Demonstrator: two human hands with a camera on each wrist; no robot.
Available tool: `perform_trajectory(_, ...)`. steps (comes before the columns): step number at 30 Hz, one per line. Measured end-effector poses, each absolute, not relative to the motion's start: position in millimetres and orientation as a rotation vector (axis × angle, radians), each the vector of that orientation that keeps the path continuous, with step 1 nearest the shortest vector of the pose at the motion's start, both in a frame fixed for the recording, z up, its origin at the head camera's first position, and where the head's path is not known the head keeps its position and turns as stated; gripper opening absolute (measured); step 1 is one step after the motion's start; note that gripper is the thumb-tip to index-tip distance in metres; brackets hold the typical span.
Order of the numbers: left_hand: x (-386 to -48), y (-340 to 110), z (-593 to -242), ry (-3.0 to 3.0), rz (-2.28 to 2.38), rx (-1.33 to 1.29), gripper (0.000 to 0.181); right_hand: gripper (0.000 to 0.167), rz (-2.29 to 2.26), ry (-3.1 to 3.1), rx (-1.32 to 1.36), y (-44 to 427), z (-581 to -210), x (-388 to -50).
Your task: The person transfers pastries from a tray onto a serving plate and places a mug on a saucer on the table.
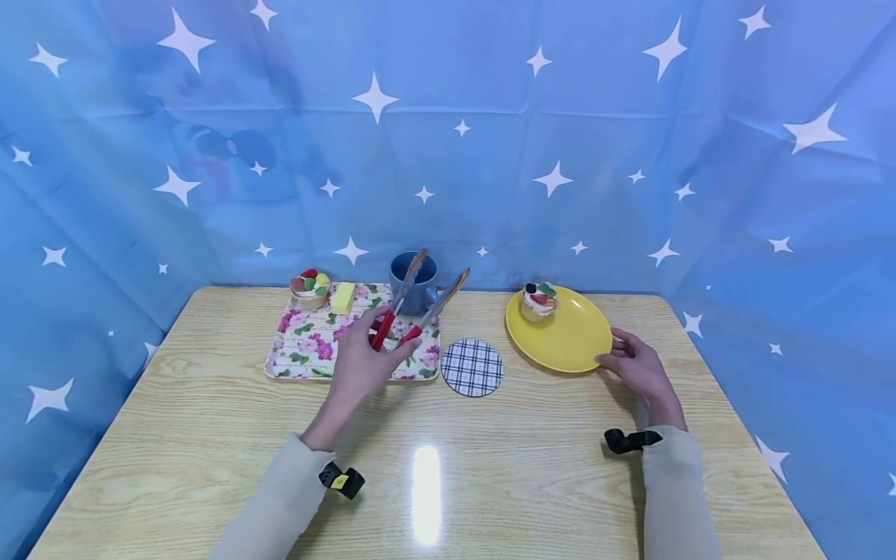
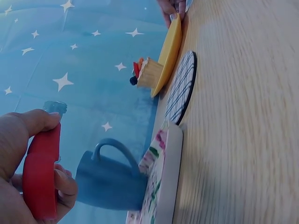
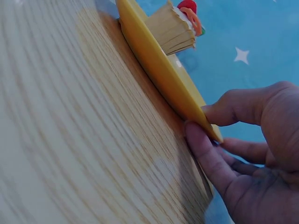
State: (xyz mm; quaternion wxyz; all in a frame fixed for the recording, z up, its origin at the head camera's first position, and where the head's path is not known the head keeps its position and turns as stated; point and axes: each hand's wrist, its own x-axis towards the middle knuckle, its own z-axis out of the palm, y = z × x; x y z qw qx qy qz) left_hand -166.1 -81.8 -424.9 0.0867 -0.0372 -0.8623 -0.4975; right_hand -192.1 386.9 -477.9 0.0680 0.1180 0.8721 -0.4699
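Observation:
My left hand [image 1: 364,358] grips a pair of tongs [image 1: 396,315] by the red handles, and the tongs' two arms are spread apart over the floral tray [image 1: 287,365]. In the left wrist view the red handle [image 2: 42,172] lies between thumb and fingers. At the right, my right hand [image 1: 640,369] pinches the rim of the yellow plate [image 1: 574,334]; the right wrist view shows thumb and fingers at the plate's edge [image 3: 182,98]. A fruit-topped cupcake [image 1: 539,303] sits on the plate's left part. Behind the tongs, a blue mug [image 1: 414,268] stands on the tray.
The tray also bears another fruit-topped cupcake [image 1: 309,289] and a yellow block [image 1: 343,298]. Between tray and plate lies a round checked coaster [image 1: 472,367]. A blue star-patterned curtain [image 1: 455,155] hangs behind the wooden table [image 1: 518,467].

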Motion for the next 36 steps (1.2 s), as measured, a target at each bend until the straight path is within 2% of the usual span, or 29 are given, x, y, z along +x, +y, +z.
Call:
perform_trajectory(22, -172.6, -127.8, -417.6, -2.515, -1.353, -0.046, 0.069, 0.083, -1.423, 2.623, 0.369, 386.4, -477.5, -191.9)
perform_trajectory(36, -176.3, -153.9, -417.8, -2.569, -1.277, 0.068, 0.074, 0.083, -1.429, 2.614, 0.365, 387.1, -478.1, -192.1)
